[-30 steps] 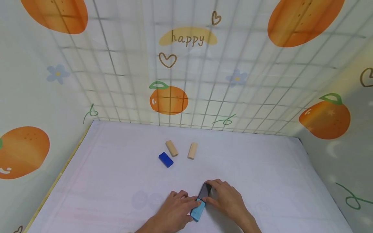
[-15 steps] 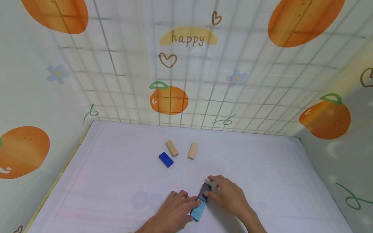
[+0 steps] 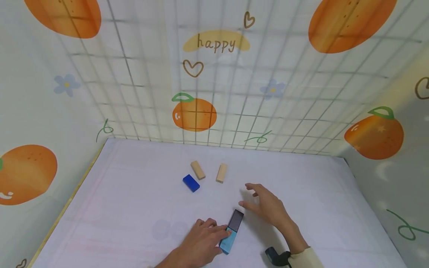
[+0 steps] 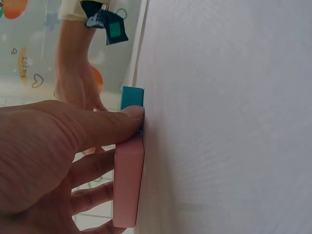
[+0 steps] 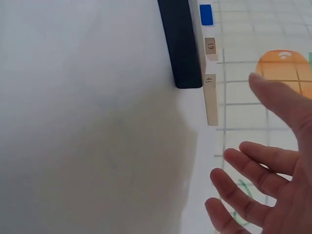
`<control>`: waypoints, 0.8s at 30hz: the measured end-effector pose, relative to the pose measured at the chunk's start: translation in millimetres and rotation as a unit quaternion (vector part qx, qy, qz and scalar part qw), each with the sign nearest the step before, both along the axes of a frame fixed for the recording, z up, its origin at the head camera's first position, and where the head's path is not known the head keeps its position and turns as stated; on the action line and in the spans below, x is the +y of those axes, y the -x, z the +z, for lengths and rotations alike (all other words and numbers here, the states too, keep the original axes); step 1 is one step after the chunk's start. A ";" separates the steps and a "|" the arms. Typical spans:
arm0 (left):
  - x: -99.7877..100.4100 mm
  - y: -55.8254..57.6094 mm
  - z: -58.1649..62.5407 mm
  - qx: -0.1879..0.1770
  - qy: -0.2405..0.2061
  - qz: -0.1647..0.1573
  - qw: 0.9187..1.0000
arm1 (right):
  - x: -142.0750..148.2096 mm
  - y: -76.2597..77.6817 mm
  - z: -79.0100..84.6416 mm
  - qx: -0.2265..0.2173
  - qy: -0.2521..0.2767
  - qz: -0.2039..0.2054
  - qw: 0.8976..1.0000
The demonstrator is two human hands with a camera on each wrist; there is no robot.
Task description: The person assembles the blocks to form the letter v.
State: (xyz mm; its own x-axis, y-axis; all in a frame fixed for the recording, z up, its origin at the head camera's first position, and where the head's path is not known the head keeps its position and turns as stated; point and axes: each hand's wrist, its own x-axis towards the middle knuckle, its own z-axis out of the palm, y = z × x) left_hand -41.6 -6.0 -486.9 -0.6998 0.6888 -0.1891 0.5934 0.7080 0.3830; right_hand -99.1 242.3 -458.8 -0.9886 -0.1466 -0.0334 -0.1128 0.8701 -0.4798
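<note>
In the head view my left hand [image 3: 204, 240] holds a light blue block [image 3: 228, 242], fingertips on its top and thumb by its near end. A black block [image 3: 236, 220] lies end to end with it. From the left wrist, a pink block [image 4: 128, 185] stands in front of my fingers, and a teal end of the light blue block [image 4: 132, 96] shows past my thumb; the hand hides the pink one from above. My right hand [image 3: 264, 203] is beyond and right of the black block, thumb and fingers spread with nothing between them.
Farther back on the white table [image 3: 117, 201] lie a dark blue block [image 3: 191, 183] and two plain wooden blocks, one left [image 3: 198, 170] and one right [image 3: 221, 173]. Printed numbers show on the wooden blocks in the right wrist view. A patterned cloth wall [image 3: 228, 89] stands behind.
My right hand has let go of the black block and moved up and to the right, away from it. The left hand and the blocks have stayed in place.
</note>
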 end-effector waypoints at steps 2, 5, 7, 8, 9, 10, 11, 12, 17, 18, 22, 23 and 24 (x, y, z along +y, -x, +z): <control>-1.2 0.0 -0.3 0.008 -0.006 -0.002 1.000 | -1.8 4.5 0.9 -0.003 0.002 0.002 1.000; -2.3 0.1 -1.1 0.021 -0.014 -0.005 1.000 | -4.2 11.7 0.7 -0.008 -0.001 0.003 1.000; -2.3 0.1 -1.3 0.025 -0.014 -0.007 1.000 | -4.9 16.4 -0.5 -0.010 -0.007 0.003 1.000; -2.1 0.1 -1.3 0.025 -0.012 -0.008 1.000 | -5.1 18.7 -1.4 -0.012 -0.009 0.003 1.000; -2.0 0.2 -1.3 0.024 -0.010 -0.008 1.000 | -5.3 20.9 -2.0 -0.013 -0.010 0.003 1.000; -1.5 0.4 -1.1 0.022 -0.007 -0.008 1.000 | -5.0 23.0 -2.6 -0.016 -0.010 0.002 1.000; -1.2 0.6 -1.0 0.020 -0.004 -0.009 1.000 | -4.7 25.0 -3.3 -0.018 -0.009 0.001 1.000; -0.9 0.8 -1.0 0.019 -0.002 -0.009 1.000 | -4.3 27.0 -4.2 -0.020 -0.007 0.001 1.000; -1.1 0.4 -2.1 0.022 -0.002 -0.012 1.000 | -2.3 36.8 -6.9 -0.030 0.003 -0.003 1.000; -1.3 0.3 -2.5 0.025 -0.004 -0.012 1.000 | -1.9 38.9 -7.0 -0.032 0.006 -0.003 0.999; -1.3 0.5 -3.0 0.027 -0.005 -0.011 1.000 | -1.7 48.8 -7.0 -0.036 0.010 0.000 0.999; -0.9 0.6 -2.8 0.024 -0.004 -0.009 1.000 | -1.8 51.6 -6.7 -0.038 0.011 0.002 0.999; -0.6 0.8 -2.6 0.022 -0.003 -0.007 1.000 | -2.3 54.4 -6.5 -0.039 0.009 0.005 0.999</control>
State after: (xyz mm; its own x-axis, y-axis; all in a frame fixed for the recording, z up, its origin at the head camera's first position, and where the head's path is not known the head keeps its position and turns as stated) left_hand -42.4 -6.6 -489.5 -0.6971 0.7004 -0.1535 0.6205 0.6965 0.3604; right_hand -153.5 240.0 -465.3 -0.9817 -0.1577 -0.1068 -0.0834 0.8602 -0.5032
